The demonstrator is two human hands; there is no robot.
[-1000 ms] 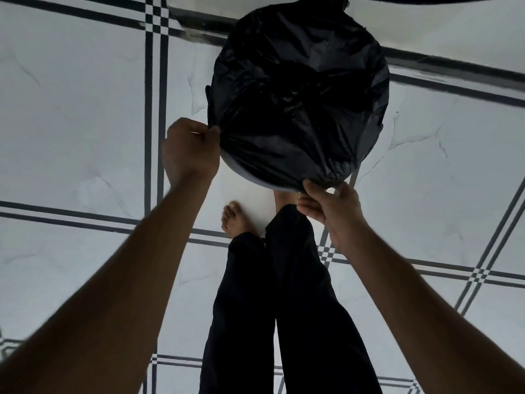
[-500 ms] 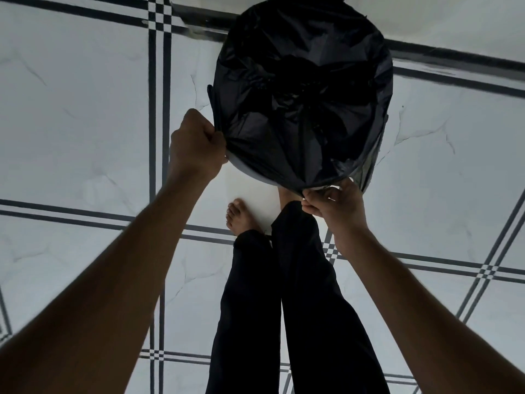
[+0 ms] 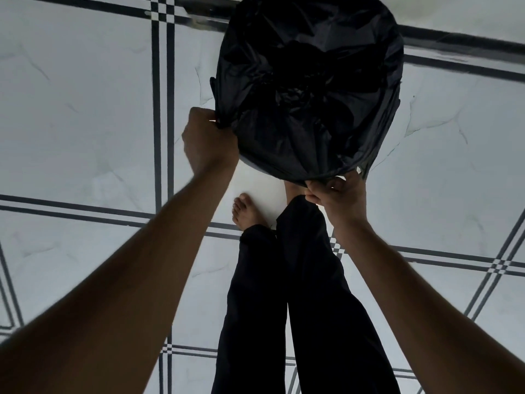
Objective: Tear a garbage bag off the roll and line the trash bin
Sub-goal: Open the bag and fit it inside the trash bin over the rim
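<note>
A black garbage bag (image 3: 306, 89) is spread over the round mouth of the trash bin, sagging into a dark hollow in the middle. The white bin wall (image 3: 257, 180) shows only as a pale strip below the bag's near edge. My left hand (image 3: 208, 140) is closed on the bag's edge at the bin's left side. My right hand (image 3: 339, 194) pinches the bag's edge at the near right of the rim, fingers curled around the plastic.
The bin stands on a white marbled tile floor (image 3: 85, 123) with dark grid lines. My legs in black trousers (image 3: 284, 294) and a bare foot (image 3: 247, 211) are right below the bin. A dark strip (image 3: 454, 41) runs along the floor behind it.
The bag's middle has sunk deeper into the bin. My right hand moved slightly right along the near rim and closed tighter on the edge; my left hand stayed at the left side.
</note>
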